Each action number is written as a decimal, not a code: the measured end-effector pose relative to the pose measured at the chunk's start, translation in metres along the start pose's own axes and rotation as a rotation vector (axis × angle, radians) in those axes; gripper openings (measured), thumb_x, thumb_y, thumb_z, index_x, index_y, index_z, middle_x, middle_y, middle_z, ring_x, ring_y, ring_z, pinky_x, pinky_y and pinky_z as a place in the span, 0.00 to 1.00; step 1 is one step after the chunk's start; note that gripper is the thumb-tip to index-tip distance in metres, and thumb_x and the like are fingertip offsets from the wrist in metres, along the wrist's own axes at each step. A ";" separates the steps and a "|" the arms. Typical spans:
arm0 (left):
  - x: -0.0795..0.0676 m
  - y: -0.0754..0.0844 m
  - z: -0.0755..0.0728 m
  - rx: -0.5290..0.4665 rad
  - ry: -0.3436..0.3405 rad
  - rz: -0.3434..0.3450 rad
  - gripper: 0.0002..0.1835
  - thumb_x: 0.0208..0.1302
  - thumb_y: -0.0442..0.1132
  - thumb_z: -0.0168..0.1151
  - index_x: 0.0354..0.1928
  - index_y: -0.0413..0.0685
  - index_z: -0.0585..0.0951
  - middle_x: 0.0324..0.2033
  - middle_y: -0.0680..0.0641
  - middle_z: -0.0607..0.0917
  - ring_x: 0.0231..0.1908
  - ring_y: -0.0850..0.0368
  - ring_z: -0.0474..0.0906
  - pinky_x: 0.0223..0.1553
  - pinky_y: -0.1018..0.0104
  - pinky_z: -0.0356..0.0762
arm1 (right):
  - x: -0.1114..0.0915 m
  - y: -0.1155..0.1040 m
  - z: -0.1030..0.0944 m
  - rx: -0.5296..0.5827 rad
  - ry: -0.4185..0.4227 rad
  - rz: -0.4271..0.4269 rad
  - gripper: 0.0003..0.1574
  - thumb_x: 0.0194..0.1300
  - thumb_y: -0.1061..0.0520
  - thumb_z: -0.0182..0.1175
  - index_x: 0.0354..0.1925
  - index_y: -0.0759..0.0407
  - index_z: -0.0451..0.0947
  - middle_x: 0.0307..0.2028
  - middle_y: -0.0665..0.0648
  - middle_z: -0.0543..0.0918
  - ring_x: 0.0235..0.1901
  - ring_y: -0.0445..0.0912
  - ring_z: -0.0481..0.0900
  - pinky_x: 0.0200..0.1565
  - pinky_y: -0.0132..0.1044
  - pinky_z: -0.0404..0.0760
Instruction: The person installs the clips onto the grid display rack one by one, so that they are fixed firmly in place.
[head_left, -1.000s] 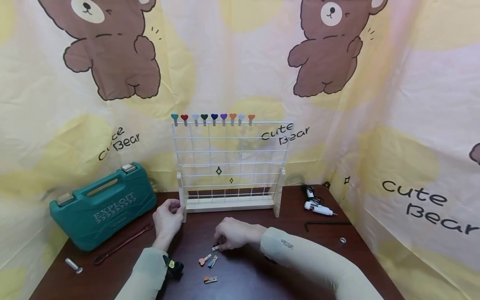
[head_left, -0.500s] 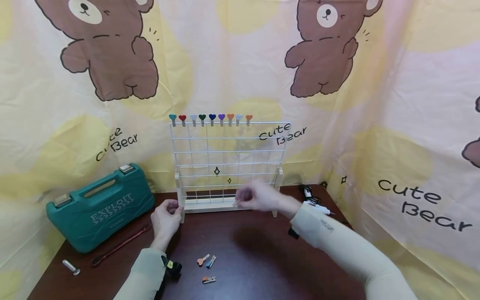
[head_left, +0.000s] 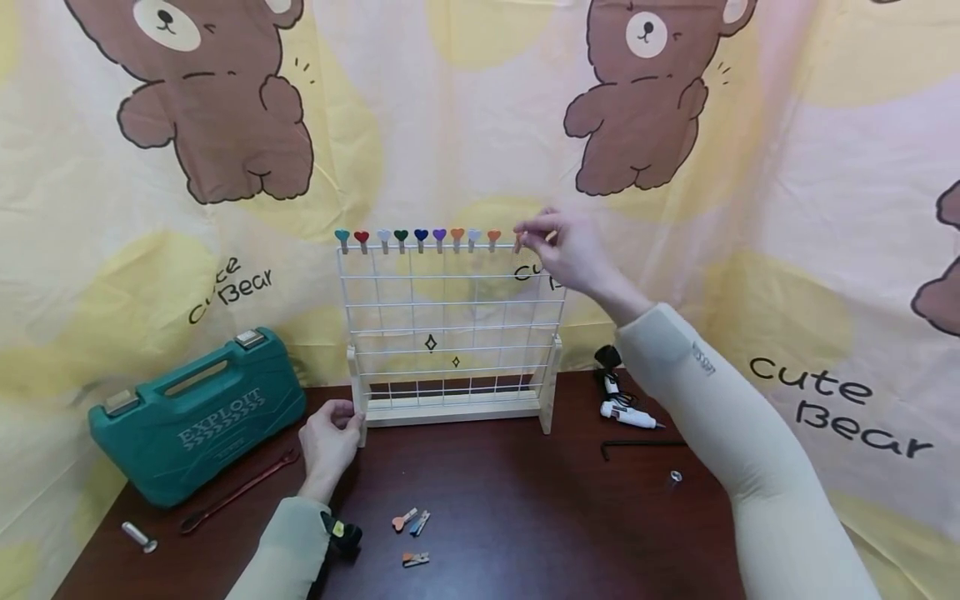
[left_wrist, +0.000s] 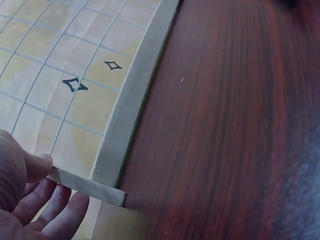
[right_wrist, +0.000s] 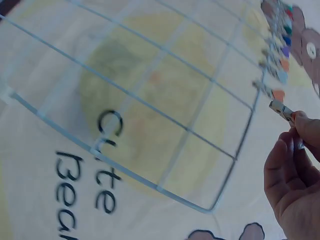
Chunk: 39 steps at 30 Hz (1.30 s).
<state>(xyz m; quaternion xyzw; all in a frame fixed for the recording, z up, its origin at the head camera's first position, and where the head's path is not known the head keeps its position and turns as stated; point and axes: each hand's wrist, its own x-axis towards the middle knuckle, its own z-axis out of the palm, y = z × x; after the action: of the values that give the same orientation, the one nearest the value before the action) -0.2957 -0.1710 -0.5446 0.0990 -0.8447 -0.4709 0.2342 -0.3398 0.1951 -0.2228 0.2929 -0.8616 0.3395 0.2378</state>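
A white wire grid rack (head_left: 450,332) on a wooden base (head_left: 453,412) stands on the table. Several heart-topped clothespins (head_left: 401,237) in different colours line its top bar from the left corner. My right hand (head_left: 573,250) pinches another small wooden clothespin (right_wrist: 282,112) by its heart end, beside the last orange one in the row. In the right wrist view its wooden tip points at the top wire. My left hand (head_left: 330,439) holds the rack's left wooden upright (left_wrist: 87,186) between thumb and fingers. Three loose clothespins (head_left: 416,559) lie on the table in front.
At the left are a teal tool case (head_left: 202,417), a red wrench (head_left: 240,492) and a bolt (head_left: 139,537). A white glue gun (head_left: 628,414), a black hex key (head_left: 641,443) and a small metal piece (head_left: 676,477) lie right. A bear-print cloth (head_left: 465,125) hangs behind.
My right hand has picked a clothespin off the table and carried it up to the rack's top bar, right of the row. The left hand has stayed on the upright.
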 end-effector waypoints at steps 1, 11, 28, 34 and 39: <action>0.000 0.000 0.000 -0.001 -0.001 -0.003 0.08 0.66 0.36 0.73 0.45 0.44 0.87 0.39 0.41 0.91 0.39 0.45 0.88 0.48 0.49 0.75 | 0.006 -0.001 -0.002 -0.015 0.004 0.007 0.10 0.75 0.66 0.63 0.48 0.64 0.90 0.41 0.56 0.85 0.36 0.47 0.83 0.33 0.28 0.78; -0.001 -0.002 0.002 0.000 0.010 0.004 0.08 0.65 0.36 0.74 0.45 0.44 0.87 0.39 0.42 0.92 0.38 0.47 0.89 0.44 0.52 0.77 | 0.025 0.009 0.010 -0.110 -0.017 0.033 0.09 0.72 0.65 0.66 0.45 0.63 0.92 0.38 0.59 0.85 0.38 0.49 0.82 0.41 0.39 0.79; -0.002 0.001 0.001 -0.008 -0.006 -0.002 0.08 0.65 0.36 0.74 0.45 0.44 0.88 0.39 0.42 0.91 0.39 0.47 0.89 0.45 0.51 0.77 | -0.072 0.015 0.087 0.148 0.136 -0.261 0.10 0.62 0.70 0.71 0.44 0.65 0.89 0.31 0.56 0.88 0.27 0.45 0.83 0.28 0.33 0.83; 0.000 0.000 0.001 0.001 -0.010 -0.021 0.09 0.66 0.37 0.74 0.46 0.45 0.87 0.41 0.42 0.91 0.40 0.46 0.89 0.46 0.51 0.78 | -0.121 0.014 0.154 0.127 -0.232 -0.258 0.08 0.65 0.65 0.71 0.43 0.59 0.91 0.34 0.51 0.89 0.32 0.37 0.84 0.33 0.31 0.84; 0.000 0.000 0.001 0.010 -0.003 -0.014 0.08 0.66 0.38 0.74 0.45 0.45 0.87 0.39 0.43 0.92 0.39 0.47 0.89 0.43 0.54 0.78 | -0.154 0.002 0.209 0.046 -0.540 -0.288 0.11 0.66 0.57 0.73 0.47 0.55 0.91 0.39 0.47 0.89 0.36 0.32 0.84 0.41 0.21 0.78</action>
<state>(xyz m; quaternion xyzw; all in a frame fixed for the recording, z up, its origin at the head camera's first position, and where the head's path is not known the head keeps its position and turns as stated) -0.2961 -0.1707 -0.5448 0.1052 -0.8467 -0.4685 0.2291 -0.2754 0.0979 -0.4548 0.4971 -0.8352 0.2318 0.0392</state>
